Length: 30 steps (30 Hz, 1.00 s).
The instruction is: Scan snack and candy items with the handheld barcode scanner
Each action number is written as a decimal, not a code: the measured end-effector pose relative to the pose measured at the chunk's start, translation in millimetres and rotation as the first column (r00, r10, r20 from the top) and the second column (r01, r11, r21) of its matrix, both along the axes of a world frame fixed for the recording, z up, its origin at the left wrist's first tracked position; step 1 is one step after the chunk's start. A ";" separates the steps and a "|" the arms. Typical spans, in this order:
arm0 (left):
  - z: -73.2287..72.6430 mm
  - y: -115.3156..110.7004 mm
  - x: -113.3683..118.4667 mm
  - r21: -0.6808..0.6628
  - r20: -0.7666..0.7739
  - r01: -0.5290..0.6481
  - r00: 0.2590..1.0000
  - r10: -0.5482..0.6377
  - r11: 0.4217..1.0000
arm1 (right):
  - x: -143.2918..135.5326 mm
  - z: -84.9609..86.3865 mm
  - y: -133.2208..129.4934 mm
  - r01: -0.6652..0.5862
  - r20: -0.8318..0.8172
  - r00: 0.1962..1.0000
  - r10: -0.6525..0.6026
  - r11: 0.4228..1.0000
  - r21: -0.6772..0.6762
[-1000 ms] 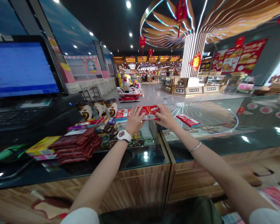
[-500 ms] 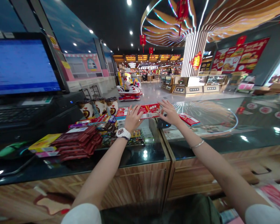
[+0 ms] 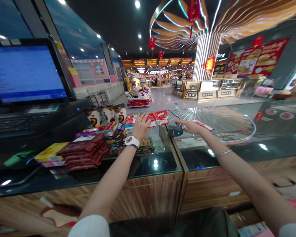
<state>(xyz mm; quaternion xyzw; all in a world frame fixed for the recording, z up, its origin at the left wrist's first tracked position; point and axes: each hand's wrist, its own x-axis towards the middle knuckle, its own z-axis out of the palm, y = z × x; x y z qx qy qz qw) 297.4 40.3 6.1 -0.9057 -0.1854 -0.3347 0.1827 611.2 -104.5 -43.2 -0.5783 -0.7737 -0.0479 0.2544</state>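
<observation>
Lying partly under the spread left hand [image 3: 141, 127], the red packet [image 3: 160, 118] is stopping short of the right hand [image 3: 192, 127], whose grip is unclear.

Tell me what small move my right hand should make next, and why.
Probably shift the right hand onto the loose red packet and grasp it: that packet lies on the glass counter, partly hidden behind that hand, while the left hand is on the other red packet.
</observation>
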 end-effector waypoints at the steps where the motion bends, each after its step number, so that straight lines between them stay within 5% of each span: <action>1: -0.6 -0.1 0.4 0.001 -0.003 0.000 1.000 0.000 1.000 | 1.3 -2.9 1.1 -0.016 -0.012 1.000 0.016 1.000 -0.011; 21: 0.4 2.3 -4.5 -0.002 0.043 -0.065 0.997 0.065 0.998 | -20.0 -0.4 1.1 -0.027 0.130 0.991 0.028 1.000 -0.009; 30: -0.4 7.9 -5.3 -0.020 0.112 -0.094 0.989 0.096 0.995 | -36.5 10.4 0.3 -0.011 -0.102 0.994 0.034 0.976 0.217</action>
